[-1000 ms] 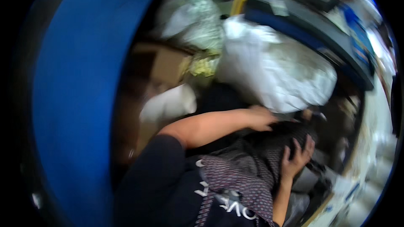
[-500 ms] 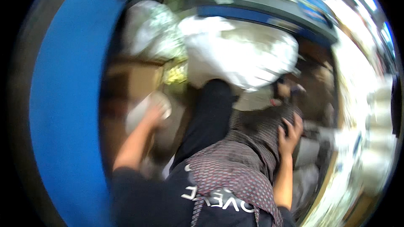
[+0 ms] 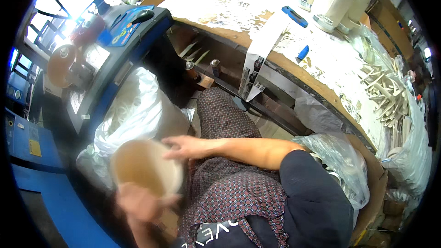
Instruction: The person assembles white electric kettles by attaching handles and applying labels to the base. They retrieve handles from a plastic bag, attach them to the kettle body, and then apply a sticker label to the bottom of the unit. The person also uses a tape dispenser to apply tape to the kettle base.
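A cream, hollow, round shell [image 3: 172,174] is tilted in front of me, its wide tan-looking opening turned up and to the left; motion blurs it. My left hand [image 3: 142,202], also smeared, grips its near rim. My right hand [image 3: 186,147] reaches across from the right, fingers stretched out at the shell's far right edge; whether they press on it I cannot tell. Beneath my right forearm lies the patterned apron [image 3: 229,115] over my lap. Just beyond the shell stands a white sack [image 3: 142,101] with pale pieces inside.
Several cream kettle bodies [image 3: 337,0], a blue cutter [image 3: 294,16] and a bag of cream handles [image 3: 388,98] are on the worn worktable [image 3: 220,2]. A label strip [image 3: 252,71] hangs off its edge. A clear plastic bag [image 3: 340,160] in a carton is at my right.
My view has swung right toward the worktable. The pale round piece at my left hand has come up in front of me, and my right hand has left my knee for its edge.
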